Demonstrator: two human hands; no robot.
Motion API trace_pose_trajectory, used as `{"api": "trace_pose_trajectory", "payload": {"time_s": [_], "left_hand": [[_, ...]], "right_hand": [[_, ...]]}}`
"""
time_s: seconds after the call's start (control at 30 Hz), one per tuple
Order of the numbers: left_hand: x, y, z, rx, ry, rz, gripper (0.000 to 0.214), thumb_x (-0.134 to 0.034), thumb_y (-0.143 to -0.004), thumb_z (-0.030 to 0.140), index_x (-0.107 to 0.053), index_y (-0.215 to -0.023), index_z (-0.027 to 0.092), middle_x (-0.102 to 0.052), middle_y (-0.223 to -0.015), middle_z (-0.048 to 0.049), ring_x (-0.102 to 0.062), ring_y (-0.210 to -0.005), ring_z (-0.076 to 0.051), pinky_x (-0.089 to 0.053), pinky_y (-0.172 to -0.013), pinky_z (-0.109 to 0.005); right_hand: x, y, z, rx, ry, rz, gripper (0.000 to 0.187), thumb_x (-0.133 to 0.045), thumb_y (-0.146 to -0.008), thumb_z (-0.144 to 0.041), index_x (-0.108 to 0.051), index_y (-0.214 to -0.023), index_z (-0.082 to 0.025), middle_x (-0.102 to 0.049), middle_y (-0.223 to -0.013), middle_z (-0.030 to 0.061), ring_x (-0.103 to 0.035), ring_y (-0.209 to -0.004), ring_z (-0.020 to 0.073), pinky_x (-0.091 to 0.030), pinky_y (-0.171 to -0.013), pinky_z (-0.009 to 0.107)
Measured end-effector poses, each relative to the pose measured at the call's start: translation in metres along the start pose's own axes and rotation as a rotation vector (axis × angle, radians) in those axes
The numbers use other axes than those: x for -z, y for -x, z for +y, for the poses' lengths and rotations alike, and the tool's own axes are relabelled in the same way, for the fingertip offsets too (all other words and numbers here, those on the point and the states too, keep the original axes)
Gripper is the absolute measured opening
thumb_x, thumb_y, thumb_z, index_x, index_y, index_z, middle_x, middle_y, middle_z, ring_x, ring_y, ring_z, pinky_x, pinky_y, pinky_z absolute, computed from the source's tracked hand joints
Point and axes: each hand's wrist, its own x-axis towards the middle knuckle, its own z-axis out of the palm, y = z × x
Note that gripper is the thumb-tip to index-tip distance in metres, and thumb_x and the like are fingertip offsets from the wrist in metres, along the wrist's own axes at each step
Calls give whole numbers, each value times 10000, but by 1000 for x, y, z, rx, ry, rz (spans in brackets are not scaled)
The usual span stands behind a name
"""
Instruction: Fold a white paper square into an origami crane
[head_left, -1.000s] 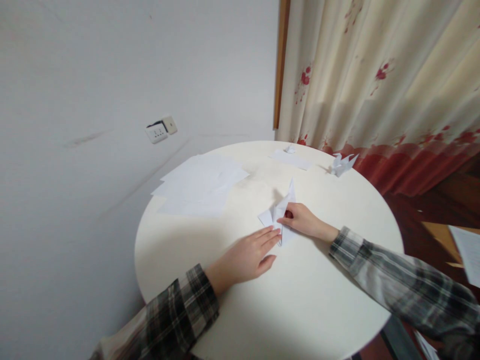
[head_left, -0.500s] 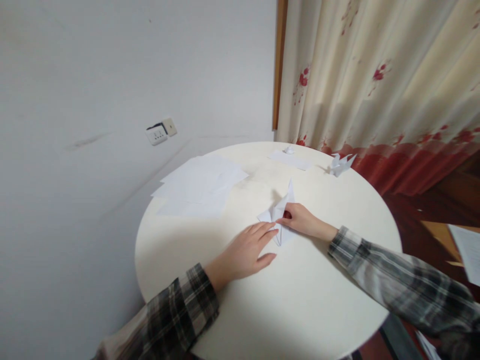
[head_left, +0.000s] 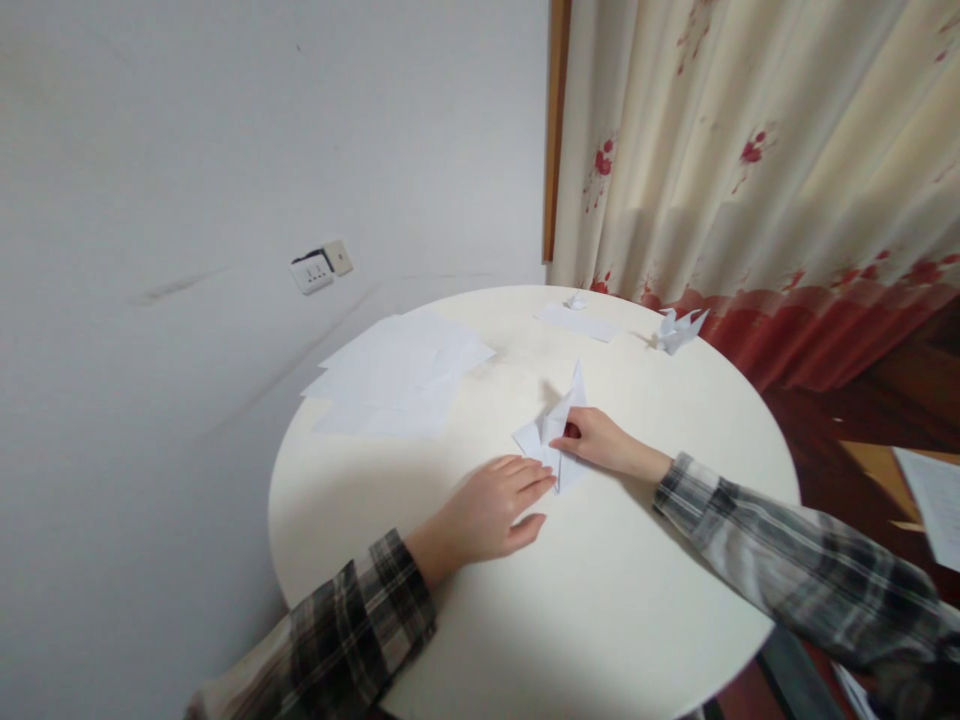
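A partly folded sheet of white paper (head_left: 559, 415) lies near the middle of the round white table (head_left: 600, 590), with one pointed flap standing up toward the far side. My right hand (head_left: 598, 437) pinches this flap between thumb and fingers. Flat on the paper's near left part rests my left hand (head_left: 495, 508), its fingers stretched out and the thumb apart. The fingertips of both hands are close together, and they cover part of the folds.
Several loose white sheets (head_left: 397, 375) overlap at the table's left back. A folded paper crane (head_left: 679, 331) stands at the right back. A small folded paper piece (head_left: 576, 301) sits by a flat sheet (head_left: 577, 322). Behind are a wall socket (head_left: 311, 273) and a floral curtain (head_left: 712, 150).
My left hand has slid slightly toward me along the paper. My right hand keeps its pinch on the flap, and the paper looks nearly the same.
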Motion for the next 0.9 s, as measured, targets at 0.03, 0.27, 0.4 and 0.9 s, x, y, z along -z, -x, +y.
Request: {"api": "trace_pose_trajectory", "payload": {"time_s": [0.03,0.27,0.4,0.9], "left_hand": [[-1,1,0,-8,-5,5,374,-463,-827,248,-500,-1180,132,-548,-1214,-114,-469,-1152,-227,-355,-1000,-381],[-5,4,-3,-60,-39,68,311,-453,-842,228,-540,-1128,141,-563,-1186,-114,-496,-1129,-219,-405,-958,-359],[-4,3,-3,-95,-32,80,291,-458,-831,204,-553,-1101,153,-589,-1132,-95,-515,-1081,-221,-415,-928,-382],[-6,3,-8,-5,3,58,377,-428,-873,239,-459,-1236,142,-524,-1259,-102,-451,-1184,-212,-383,-989,-379]], "right_hand": [[0,0,0,-1,2,1,100,-607,-743,-227,-577,-722,-134,-591,-668,34,-497,-580,125,-357,-559,233],[-2,0,3,17,16,7,99,-603,-745,-225,-585,-734,-128,-586,-660,27,-485,-575,117,-352,-557,225],[-2,-1,1,5,19,2,100,-606,-744,-224,-584,-729,-127,-582,-661,27,-482,-574,118,-351,-554,225],[-4,6,3,63,-139,-79,128,-622,-720,-245,-557,-679,-143,-516,-593,-23,-442,-539,90,-329,-521,208]]}}
